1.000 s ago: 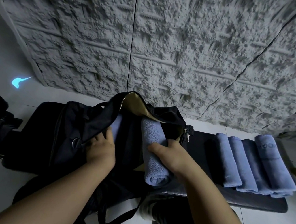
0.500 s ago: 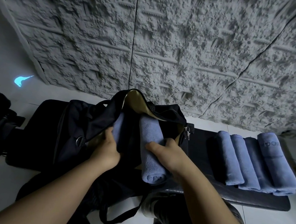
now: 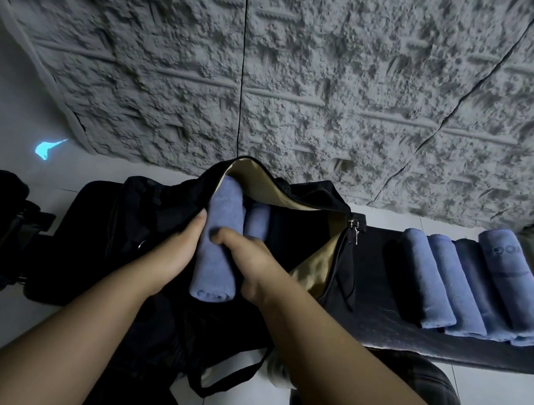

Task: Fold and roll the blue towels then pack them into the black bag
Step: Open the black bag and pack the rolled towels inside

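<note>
Rolled blue towel [image 3: 219,247] held between both hands at the mouth of the black bag [image 3: 154,206], frame centre.

Far end of the roll sits under the raised flap with tan lining [image 3: 261,184]; near end sticks out toward 6 o'clock. Left hand [image 3: 178,251] lies against the roll's left side, thumb up along the bag edge, fingers hidden, so its grip cannot be told. Right hand [image 3: 249,262] curls over the roll from the right. Second towel [image 3: 257,223] lies inside the bag, just beside the held one. Four rolled towels [image 3: 474,289] lie side by side on the black bench [image 3: 411,338] at 3 o'clock, well apart from the bag. Zipper pull [image 3: 353,231] hangs at the bag's right end.
</note>
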{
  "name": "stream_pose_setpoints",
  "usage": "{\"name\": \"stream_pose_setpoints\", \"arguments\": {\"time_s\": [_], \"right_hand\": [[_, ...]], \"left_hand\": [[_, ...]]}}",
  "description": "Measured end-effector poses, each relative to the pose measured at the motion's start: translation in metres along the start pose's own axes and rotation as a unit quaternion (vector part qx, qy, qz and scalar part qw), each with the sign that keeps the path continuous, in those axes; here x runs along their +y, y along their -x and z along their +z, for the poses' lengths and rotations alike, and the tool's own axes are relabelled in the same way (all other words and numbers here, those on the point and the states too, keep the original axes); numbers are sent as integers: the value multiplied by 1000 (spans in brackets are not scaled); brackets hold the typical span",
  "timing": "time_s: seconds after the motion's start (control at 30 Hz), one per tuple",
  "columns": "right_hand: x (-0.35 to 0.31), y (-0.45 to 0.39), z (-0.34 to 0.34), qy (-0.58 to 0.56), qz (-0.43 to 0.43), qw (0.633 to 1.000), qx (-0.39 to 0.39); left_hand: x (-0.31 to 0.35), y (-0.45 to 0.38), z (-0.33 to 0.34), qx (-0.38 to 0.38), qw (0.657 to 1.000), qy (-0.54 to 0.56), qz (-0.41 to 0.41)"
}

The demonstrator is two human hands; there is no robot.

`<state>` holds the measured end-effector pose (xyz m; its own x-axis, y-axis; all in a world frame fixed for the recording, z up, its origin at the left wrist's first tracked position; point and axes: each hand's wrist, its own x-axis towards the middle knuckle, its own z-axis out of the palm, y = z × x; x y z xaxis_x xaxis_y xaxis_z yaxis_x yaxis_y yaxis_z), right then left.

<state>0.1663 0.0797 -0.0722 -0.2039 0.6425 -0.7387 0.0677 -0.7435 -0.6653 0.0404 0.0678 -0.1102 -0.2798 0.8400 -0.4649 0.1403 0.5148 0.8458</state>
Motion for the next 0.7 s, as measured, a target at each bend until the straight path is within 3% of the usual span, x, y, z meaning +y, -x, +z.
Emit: {"name": "stream_pose_setpoints", "arguments": {"time_s": [0.13,0.23,0.47,0.6,0.7], "right_hand": [[6,-12,12,-34,15,999,-35],[12,-17,10,-20,14,999,-32],[19,-24,15,53,-35,997,-33],[22,-22,18,102,-42,992,-55],[23,-21,18,114,-43,990,-64]], "left_hand": [[0,4,-7,-72,997,-1,-15],[-6,1,-7,-86,995,-29,-35],[-2,-2,1,-30,999,-9,-29],[6,-6,-2,69,989,-127,39],[2,-12,-6,73,974,-203,69]]}}
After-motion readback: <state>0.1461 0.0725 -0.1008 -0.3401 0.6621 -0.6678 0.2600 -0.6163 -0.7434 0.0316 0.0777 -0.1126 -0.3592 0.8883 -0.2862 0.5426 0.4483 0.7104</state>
